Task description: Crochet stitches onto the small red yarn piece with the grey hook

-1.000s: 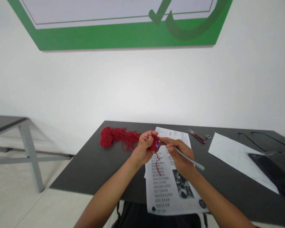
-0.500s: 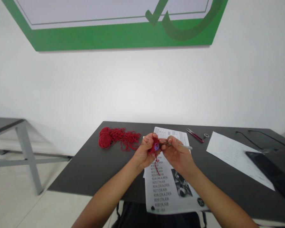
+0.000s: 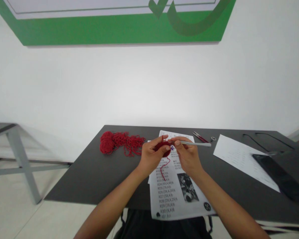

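My left hand (image 3: 150,155) pinches a small red crochet piece (image 3: 165,150), with a strand of yarn running up by the raised index finger. A loose red tail hangs from the piece over the printed pattern sheet (image 3: 164,199). At the right edge of the piece sits a small purple stitch marker (image 3: 172,147). My right hand (image 3: 188,154) is closed around a crochet hook (image 3: 199,144), its grey handle pointing right and its tip at the top of the red piece. The exact stitch under the tip is too small to make out.
A red yarn ball (image 3: 106,142) with a loose tangle (image 3: 129,141) lies on the dark table (image 3: 89,182) at left. To the right are thread snips (image 3: 200,136), a small ring (image 3: 213,138), a white sheet (image 3: 239,159), a black phone (image 3: 276,176) and eyeglasses (image 3: 264,146).
The crochet piece has turned, so the purple marker now sits at its right edge. The hook has swung to nearly level, with more of its handle showing. The view has shifted slightly.
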Action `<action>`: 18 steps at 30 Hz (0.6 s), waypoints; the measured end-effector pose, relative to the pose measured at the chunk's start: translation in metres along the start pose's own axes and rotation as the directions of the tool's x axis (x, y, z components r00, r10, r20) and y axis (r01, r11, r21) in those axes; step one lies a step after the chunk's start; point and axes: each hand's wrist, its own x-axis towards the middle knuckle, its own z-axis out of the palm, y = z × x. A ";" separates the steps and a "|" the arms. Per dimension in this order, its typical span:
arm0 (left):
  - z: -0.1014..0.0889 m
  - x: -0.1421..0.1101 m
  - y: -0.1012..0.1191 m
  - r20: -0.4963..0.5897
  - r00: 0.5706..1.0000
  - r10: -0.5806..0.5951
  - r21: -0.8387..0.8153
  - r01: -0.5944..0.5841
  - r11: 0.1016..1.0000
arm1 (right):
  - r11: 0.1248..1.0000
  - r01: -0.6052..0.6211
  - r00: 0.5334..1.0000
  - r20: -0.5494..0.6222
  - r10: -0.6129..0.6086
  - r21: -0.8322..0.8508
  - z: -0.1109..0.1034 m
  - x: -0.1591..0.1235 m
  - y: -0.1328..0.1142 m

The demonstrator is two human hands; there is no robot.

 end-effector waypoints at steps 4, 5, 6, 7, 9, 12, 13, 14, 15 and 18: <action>0.002 0.000 -0.002 -0.007 1.000 -0.007 -0.004 0.007 1.000 | 0.999 -0.001 1.000 -0.029 -0.001 -0.054 0.000 0.000 -0.003; 0.002 0.000 -0.002 -0.009 1.000 -0.007 0.000 0.007 1.000 | 0.998 0.004 1.000 -0.027 -0.005 -0.063 0.000 0.000 -0.005; 0.001 0.000 -0.002 -0.010 1.000 -0.009 0.005 0.009 1.000 | 0.997 0.015 1.000 -0.022 -0.017 -0.074 0.000 0.000 -0.007; 0.001 0.000 -0.003 -0.010 1.000 -0.011 0.010 0.011 1.000 | 0.995 0.036 0.999 -0.015 -0.038 -0.093 -0.001 0.000 -0.009; 0.000 0.000 -0.003 -0.007 1.000 -0.002 0.018 0.002 1.000 | 0.984 0.091 0.996 0.006 -0.091 -0.154 -0.001 0.000 -0.014; -0.001 0.000 -0.002 -0.001 0.999 0.033 0.036 -0.033 0.999 | 0.951 0.167 0.986 0.039 -0.163 -0.261 -0.002 0.000 -0.021; -0.001 0.000 -0.001 0.002 0.999 0.042 0.045 -0.043 0.998 | 0.937 0.193 0.981 0.052 -0.186 -0.291 -0.002 0.000 -0.022; -0.001 0.000 -0.001 0.004 0.999 0.049 0.052 -0.049 0.997 | 0.923 0.220 0.976 0.064 -0.210 -0.316 -0.003 0.000 -0.024; -0.001 0.000 -0.001 0.005 0.999 0.052 0.058 -0.053 0.997 | 0.908 0.245 0.969 0.079 -0.233 -0.339 -0.003 0.000 -0.024; -0.001 0.000 -0.001 -0.004 0.998 0.065 0.072 -0.065 0.995 | 0.869 0.293 0.956 0.125 -0.265 -0.399 -0.005 0.000 -0.025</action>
